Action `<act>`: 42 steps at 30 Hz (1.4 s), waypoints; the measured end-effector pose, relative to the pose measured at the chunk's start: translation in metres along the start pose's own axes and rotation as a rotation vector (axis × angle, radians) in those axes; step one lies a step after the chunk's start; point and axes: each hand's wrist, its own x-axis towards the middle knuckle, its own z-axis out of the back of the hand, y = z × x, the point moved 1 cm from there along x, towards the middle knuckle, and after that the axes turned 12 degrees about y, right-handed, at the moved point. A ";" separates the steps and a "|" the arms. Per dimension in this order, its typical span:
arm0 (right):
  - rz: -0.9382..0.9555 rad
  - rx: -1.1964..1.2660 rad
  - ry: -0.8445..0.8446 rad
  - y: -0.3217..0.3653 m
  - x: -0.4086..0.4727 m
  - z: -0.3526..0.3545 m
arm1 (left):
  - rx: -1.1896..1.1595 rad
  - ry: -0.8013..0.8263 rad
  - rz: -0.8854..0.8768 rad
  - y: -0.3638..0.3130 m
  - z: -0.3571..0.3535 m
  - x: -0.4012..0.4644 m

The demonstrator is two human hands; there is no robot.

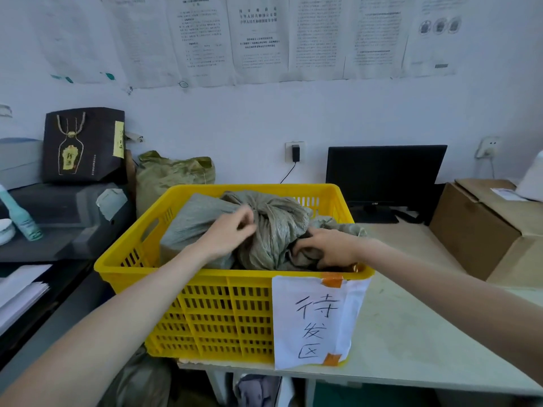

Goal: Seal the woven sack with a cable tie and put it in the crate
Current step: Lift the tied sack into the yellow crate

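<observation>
Nearest you: both your bare forearms reach forward over the front wall of the yellow crate (205,306), which stands at the left end of a pale table (411,333).

Front of crate: a white paper label (316,321) with handwritten characters, fixed by orange tape (332,279) at top and bottom.

Inside the crate: the grey-green woven sack (273,230), lying within the walls, its gathered neck bunched near the middle. The cable tie cannot be made out.

Your left hand (227,233): fingers pinched on the sack's fabric at the gathered neck.

Your right hand (329,249): fingers curled down onto the sack's loose folds at the crate's front right corner. The two hands are apart, one either side of the bunched neck.

Left of the crate: a dark desk (44,248) with a teal bottle (20,218) and a stack of papers (20,292).

Right: cardboard boxes (484,227).

Behind the crate: a black monitor (385,174), a second greenish sack (173,177) against the wall, a dark gift bag (83,145).

Far wall: a plugged-in charger (295,151) and printed notices (258,36).
</observation>
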 end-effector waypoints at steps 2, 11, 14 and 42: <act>0.045 0.146 0.051 0.004 -0.002 -0.001 | -0.308 -0.055 0.094 -0.014 0.007 0.007; -0.019 0.483 -0.092 -0.002 -0.021 0.012 | 0.557 0.467 -0.132 -0.036 -0.023 0.024; -0.235 -0.028 -0.180 0.001 -0.017 0.000 | 0.626 0.502 -0.106 -0.045 -0.023 0.024; -0.190 0.564 -0.190 0.012 -0.056 0.005 | 0.334 0.597 0.192 -0.075 -0.012 -0.012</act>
